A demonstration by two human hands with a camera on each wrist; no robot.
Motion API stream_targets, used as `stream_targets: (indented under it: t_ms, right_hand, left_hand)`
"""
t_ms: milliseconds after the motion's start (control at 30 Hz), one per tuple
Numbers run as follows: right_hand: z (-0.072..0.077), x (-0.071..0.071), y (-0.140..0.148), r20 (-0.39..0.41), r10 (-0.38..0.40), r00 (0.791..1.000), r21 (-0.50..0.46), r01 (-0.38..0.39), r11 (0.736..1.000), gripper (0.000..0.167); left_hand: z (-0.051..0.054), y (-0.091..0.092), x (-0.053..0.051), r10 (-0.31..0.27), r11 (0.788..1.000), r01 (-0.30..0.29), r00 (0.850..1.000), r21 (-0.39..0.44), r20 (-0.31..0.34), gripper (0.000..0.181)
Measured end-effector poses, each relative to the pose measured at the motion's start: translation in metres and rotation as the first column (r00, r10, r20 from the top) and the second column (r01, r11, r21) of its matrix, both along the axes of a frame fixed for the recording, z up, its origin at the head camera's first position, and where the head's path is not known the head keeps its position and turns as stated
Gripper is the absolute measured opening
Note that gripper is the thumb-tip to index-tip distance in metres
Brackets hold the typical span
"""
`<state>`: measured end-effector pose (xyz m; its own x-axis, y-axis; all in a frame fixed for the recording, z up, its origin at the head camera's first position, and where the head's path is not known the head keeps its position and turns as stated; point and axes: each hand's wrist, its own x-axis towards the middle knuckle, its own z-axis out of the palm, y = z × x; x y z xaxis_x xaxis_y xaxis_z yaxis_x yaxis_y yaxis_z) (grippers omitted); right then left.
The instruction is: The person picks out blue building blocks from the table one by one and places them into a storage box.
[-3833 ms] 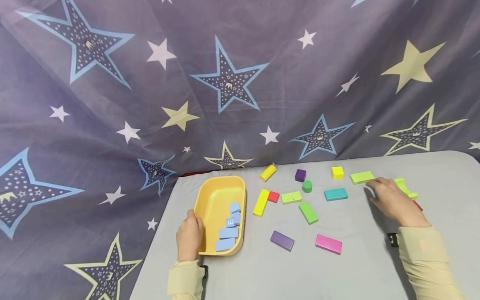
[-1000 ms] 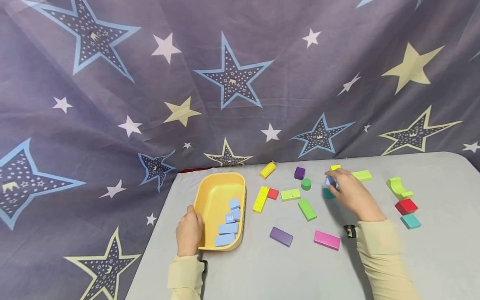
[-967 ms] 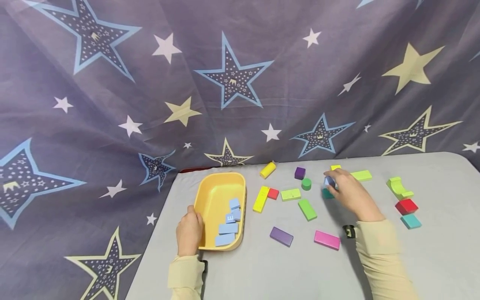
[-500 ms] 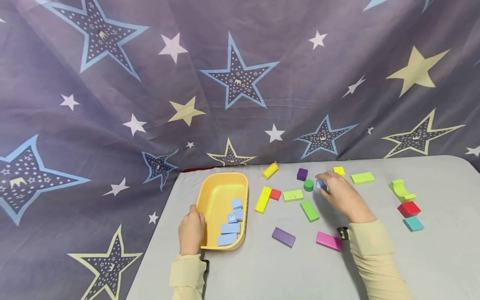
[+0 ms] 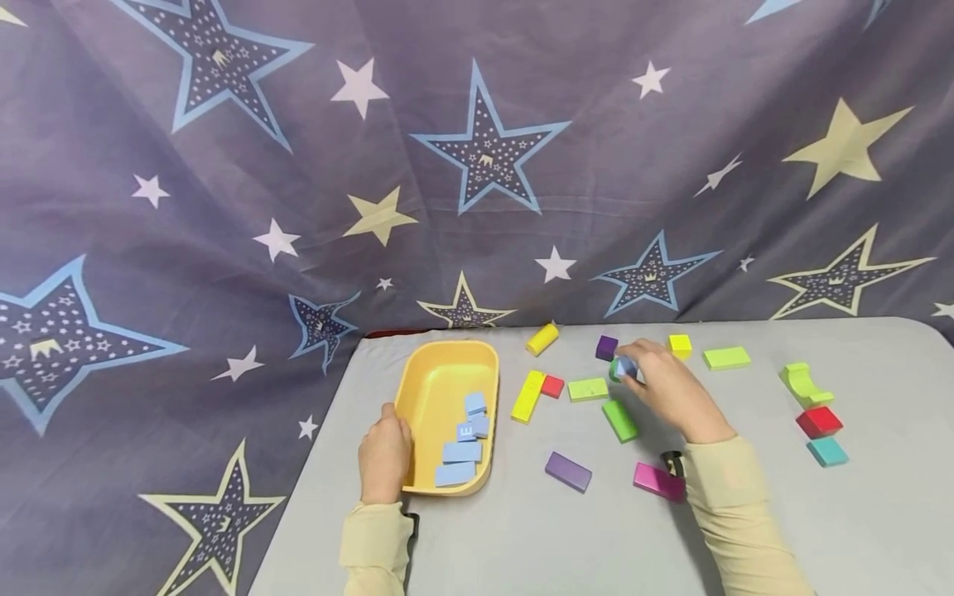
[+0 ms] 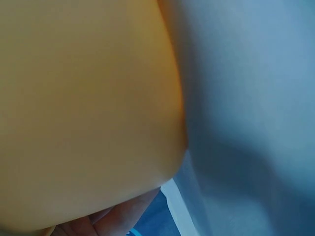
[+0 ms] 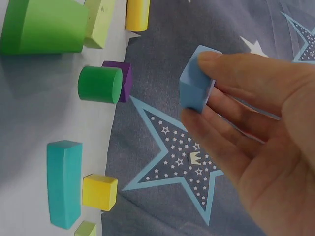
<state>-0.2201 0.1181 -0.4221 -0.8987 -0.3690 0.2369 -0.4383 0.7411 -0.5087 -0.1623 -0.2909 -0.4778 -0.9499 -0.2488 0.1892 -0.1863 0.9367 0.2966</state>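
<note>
My left hand (image 5: 384,458) grips the left rim of a yellow plastic tray (image 5: 406,393); in the left wrist view the tray's wall (image 6: 93,108) covers most of the picture, with the fingers partly hidden below it. Several light blue blocks (image 5: 460,452) lie along the tray's right side, one marked with an E. My right hand (image 5: 671,389) pinches another light blue block (image 7: 197,78) between thumb and fingertips, held above the table. In the head view this block overlaps a green cylinder (image 7: 100,83). A purple cube (image 5: 607,348) stands just behind the cylinder.
Between tray and right hand lie yellow (image 5: 528,397), red (image 5: 552,386) and green blocks (image 5: 620,421). Nearer are a purple block (image 5: 569,472) and a pink block (image 5: 656,481). A teal block (image 7: 64,184) lies beneath the right hand. A starry curtain (image 5: 477,248) hangs behind the table.
My right hand has come from the far right of the table to the middle. Over the last second it carries the light blue block leftward. My left hand stays on the tray.
</note>
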Motion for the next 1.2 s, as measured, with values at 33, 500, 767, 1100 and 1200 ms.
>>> stream_targets:
  t_ms: [33,500,767,1100,1200]
  right_hand:
    - [0.0,-0.001,-0.001,-0.003,0.002,1.0,-0.001,-0.002,1.0,0.034]
    - [0.011,-0.006,-0.029,-0.028,0.063,0.998,-0.004,-0.063,0.998,0.035]
    - [0.011,-0.004,-0.042,-0.025,0.091,0.996,-0.013,-0.091,0.996,0.034]
    - [0.006,0.0,-0.055,-0.057,0.123,0.991,-0.017,-0.124,0.992,0.031]
    - [0.006,-0.001,-0.06,-0.057,0.141,0.988,-0.021,-0.142,0.99,0.032]
  left_hand:
    - [0.0,0.0,0.0,0.0,1.0,0.0,1.0,-0.002,-0.003,0.022]
    - [0.005,-0.003,0.002,-0.001,1.0,0.001,1.0,0.001,-0.024,0.021]
    - [-0.001,0.0,0.002,-0.007,1.0,0.007,0.999,-0.001,-0.046,0.02]
    - [-0.003,0.001,0.001,-0.01,1.0,0.01,0.998,-0.01,-0.058,0.017]
    - [-0.003,0.001,0.002,-0.007,1.0,0.007,0.998,-0.009,-0.057,0.017]
